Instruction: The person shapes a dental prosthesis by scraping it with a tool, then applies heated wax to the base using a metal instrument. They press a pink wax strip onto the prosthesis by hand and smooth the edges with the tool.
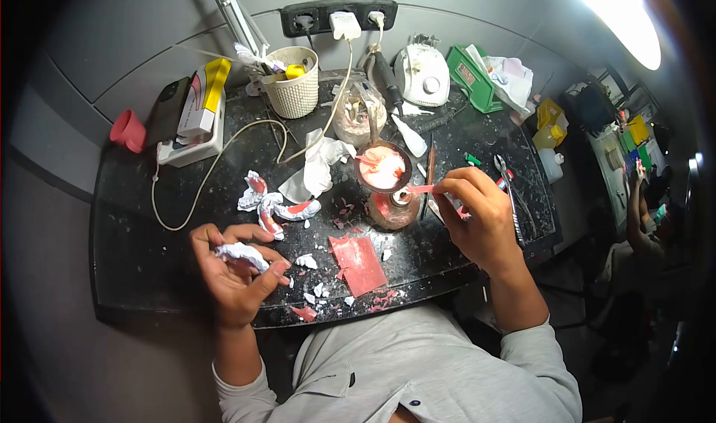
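Note:
My left hand (237,292) is palm up at the table's front left, fingers curled round a crumbly white moulded piece (242,254). My right hand (483,218) pinches a strip of pink wax (422,189), whose far end lies over the glass burner (394,215). No flame can be made out. Just beyond the burner is a small dark pan (409,175) with pale pink, partly melted wax (380,166) in it. A pink wax sheet (359,266) lies between my hands. Several white moulded pieces with pink areas (268,208) rest beyond my left hand.
White and pink scraps (317,292) litter the front edge. Crumpled tissue (321,165), a jar (359,117), a woven basket (294,91) and a white control box (422,74) stand farther back. Metal tools (510,188) lie at right. A cable (250,128) crosses the left. Another person (645,236) sits far right.

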Tool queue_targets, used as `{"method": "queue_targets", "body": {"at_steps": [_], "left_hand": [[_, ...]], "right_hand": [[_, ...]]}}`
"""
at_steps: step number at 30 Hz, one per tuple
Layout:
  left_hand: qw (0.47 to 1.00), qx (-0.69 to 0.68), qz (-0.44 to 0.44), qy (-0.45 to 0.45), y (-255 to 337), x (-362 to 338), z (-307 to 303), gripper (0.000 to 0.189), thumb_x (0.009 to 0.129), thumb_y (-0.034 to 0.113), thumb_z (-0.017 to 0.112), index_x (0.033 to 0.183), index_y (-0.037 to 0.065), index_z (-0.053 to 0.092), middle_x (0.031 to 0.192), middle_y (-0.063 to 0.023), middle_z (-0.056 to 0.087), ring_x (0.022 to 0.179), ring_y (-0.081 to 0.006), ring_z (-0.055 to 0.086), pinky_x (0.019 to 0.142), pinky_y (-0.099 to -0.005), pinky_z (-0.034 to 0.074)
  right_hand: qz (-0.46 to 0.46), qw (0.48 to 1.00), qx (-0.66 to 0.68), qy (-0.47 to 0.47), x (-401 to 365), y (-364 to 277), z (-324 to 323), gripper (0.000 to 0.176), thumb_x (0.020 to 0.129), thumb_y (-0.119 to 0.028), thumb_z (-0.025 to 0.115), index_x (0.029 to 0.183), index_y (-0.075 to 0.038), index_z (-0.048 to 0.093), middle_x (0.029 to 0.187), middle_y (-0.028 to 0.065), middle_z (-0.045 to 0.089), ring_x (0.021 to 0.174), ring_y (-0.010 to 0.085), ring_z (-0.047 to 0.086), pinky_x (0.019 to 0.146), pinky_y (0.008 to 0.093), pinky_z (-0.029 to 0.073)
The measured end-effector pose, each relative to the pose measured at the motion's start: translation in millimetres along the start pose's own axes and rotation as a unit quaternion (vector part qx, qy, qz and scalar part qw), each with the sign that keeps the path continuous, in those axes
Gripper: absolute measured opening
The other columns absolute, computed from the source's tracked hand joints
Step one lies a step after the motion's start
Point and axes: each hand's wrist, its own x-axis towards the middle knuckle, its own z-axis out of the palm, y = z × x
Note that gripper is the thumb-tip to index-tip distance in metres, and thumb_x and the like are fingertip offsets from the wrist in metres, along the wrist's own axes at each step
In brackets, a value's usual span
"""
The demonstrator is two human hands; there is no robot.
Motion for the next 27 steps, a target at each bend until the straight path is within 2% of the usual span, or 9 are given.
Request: {"method": "queue_targets", "body": {"at_steps": [3, 5, 7, 14, 24, 26, 27], "left_hand": [[0.999, 0.038, 0.006, -0.005, -3.3, -7.0, -0.7, 0.065, 0.076, -0.011, 0.072, 0.112, 0.010, 0.021, 0.105, -0.0248, 0.054, 0.073, -0.0239, 0.070, 0.059, -0.0301, 0.063], [0.999, 0.037, -0.024, -0.017, 1.7, -8.1, 2.0, 0.068, 0.074, -0.014, 0.073, 0.108, 0.011, 0.021, 0.107, -0.0252, 0.055, 0.077, -0.0212, 0.069, 0.070, -0.0277, 0.058], [0.999, 0.050, -0.010, -0.020, -0.5, -10.0, 0.8, 0.068, 0.074, -0.014, 0.073, 0.109, 0.011, 0.021, 0.107, -0.0248, 0.055, 0.077, -0.0207, 0.069, 0.070, -0.0270, 0.058], [0.993, 0.115, 0.028, 0.004, -4.6, -11.6, -1.0, 0.066, 0.075, -0.012, 0.073, 0.109, 0.011, 0.021, 0.108, -0.0247, 0.056, 0.080, -0.0191, 0.070, 0.070, -0.0241, 0.056], [0.986, 0.157, 0.047, 0.001, -8.3, -11.5, -0.1, 0.067, 0.074, -0.014, 0.073, 0.110, 0.011, 0.022, 0.108, -0.0249, 0.057, 0.081, -0.0194, 0.069, 0.072, -0.0251, 0.056], [0.988, 0.144, 0.051, 0.018, -9.3, -11.0, -0.2, 0.065, 0.075, -0.014, 0.073, 0.110, 0.010, 0.023, 0.108, -0.0242, 0.057, 0.081, -0.0186, 0.068, 0.076, -0.0268, 0.056], [0.988, 0.147, 0.051, 0.020, -8.7, -10.0, -1.1, 0.065, 0.075, -0.014, 0.073, 0.110, 0.010, 0.023, 0.108, -0.0242, 0.057, 0.081, -0.0186, 0.068, 0.076, -0.0268, 0.056]], "right_hand": [[-0.019, 1.000, -0.017, -0.017, 5.1, -0.5, 2.4, 0.023, 0.072, 0.006, 0.074, 0.090, -0.005, 0.065, 0.089, 0.0069, 0.065, 0.077, 0.0252, 0.065, 0.063, 0.0350, 0.052], [-0.022, 0.999, -0.020, -0.022, 7.3, -2.9, 4.9, 0.023, 0.072, 0.006, 0.075, 0.089, -0.006, 0.065, 0.089, 0.0068, 0.065, 0.076, 0.0249, 0.065, 0.063, 0.0346, 0.052], [-0.057, 0.998, -0.025, -0.026, 10.2, -6.2, 6.5, 0.023, 0.071, 0.005, 0.076, 0.089, -0.006, 0.065, 0.089, 0.0067, 0.065, 0.076, 0.0246, 0.065, 0.063, 0.0339, 0.052], [-0.064, 0.997, -0.030, -0.027, 7.8, -1.8, 12.3, 0.023, 0.071, 0.005, 0.076, 0.088, -0.005, 0.066, 0.087, 0.0069, 0.065, 0.076, 0.0244, 0.064, 0.063, 0.0341, 0.052], [-0.005, 1.000, -0.024, -0.009, 0.2, 0.2, 9.4, 0.024, 0.070, 0.007, 0.076, 0.087, -0.005, 0.066, 0.087, 0.0073, 0.066, 0.079, 0.0254, 0.065, 0.066, 0.0344, 0.051], [-0.037, 0.999, 0.015, -0.010, 4.8, -6.7, 11.0, 0.023, 0.070, 0.008, 0.075, 0.087, -0.005, 0.066, 0.090, 0.0078, 0.066, 0.081, 0.0265, 0.066, 0.066, 0.0340, 0.052], [-0.016, 0.996, 0.072, -0.041, 4.2, -14.6, 7.3, 0.022, 0.071, 0.009, 0.074, 0.089, -0.004, 0.068, 0.089, 0.0070, 0.068, 0.075, 0.0206, 0.067, 0.061, 0.0292, 0.051]]}}
